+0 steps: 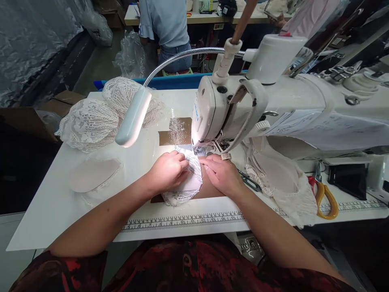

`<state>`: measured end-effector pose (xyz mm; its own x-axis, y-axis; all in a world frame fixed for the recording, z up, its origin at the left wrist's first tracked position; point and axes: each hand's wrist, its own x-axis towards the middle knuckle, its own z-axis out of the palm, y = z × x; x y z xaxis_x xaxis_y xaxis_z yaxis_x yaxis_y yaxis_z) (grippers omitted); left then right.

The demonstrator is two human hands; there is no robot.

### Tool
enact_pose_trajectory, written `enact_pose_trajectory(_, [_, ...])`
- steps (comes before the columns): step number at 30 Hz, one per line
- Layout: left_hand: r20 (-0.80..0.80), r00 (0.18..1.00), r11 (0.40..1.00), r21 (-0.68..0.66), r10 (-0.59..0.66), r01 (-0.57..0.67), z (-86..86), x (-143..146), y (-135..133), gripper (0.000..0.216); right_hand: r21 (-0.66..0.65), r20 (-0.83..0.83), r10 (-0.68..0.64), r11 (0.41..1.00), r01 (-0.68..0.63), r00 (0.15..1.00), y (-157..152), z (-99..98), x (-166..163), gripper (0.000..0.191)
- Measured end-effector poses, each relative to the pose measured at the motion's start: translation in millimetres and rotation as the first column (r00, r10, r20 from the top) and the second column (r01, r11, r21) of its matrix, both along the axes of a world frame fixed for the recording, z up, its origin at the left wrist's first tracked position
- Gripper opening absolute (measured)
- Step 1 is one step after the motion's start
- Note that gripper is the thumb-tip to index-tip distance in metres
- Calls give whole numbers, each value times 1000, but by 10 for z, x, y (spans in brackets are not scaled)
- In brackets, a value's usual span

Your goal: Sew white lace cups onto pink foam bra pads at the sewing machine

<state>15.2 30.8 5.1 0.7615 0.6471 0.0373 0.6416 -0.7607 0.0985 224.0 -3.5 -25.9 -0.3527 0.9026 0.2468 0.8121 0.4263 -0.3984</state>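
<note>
A white lace-covered cup piece [191, 180], such as goes into a bra, lies under the presser foot of a white sewing machine [209, 109]. My left hand [169, 171] has its fingers curled closed on the left side of this piece. Against its right edge, close to the needle, rest the fingertips of my right hand [224, 175], stretched out and fairly flat. Brown tape or board [212, 186] covers the table under the work. The needle tip is hard to make out in the lamp's glare.
A lamp [133, 117] on a bendy metal neck hangs left of the machine. Lace pieces [91, 121] pile up behind it, and a beige cup [95, 174] lies nearer. Rightward are more lace pieces [282, 178], tweezers-like metal tool [251, 181] and orange-handled scissors [326, 200]. A person [167, 28] sits beyond.
</note>
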Motion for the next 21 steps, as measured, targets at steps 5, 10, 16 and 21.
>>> enact_pose_trajectory(5, [-18,1000,1000,9,15,-15,14,-51,10,24,39,42,-21,999,20,999,-10,-2,-13,32])
enact_pose_trajectory(10, [133,988,997,14,-82,81,-78,-12,19,24,-4,90,4,1000,-3,996,-20,31,-44,33])
enact_pose_trajectory(16, [155,971,982,80,-182,171,-218,16,70,37,-65,114,32,998,-24,993,-9,83,-73,33])
enact_pose_trajectory(21, [125,970,976,96,-206,195,-233,-12,129,38,-74,174,11,997,2,985,17,87,-100,33])
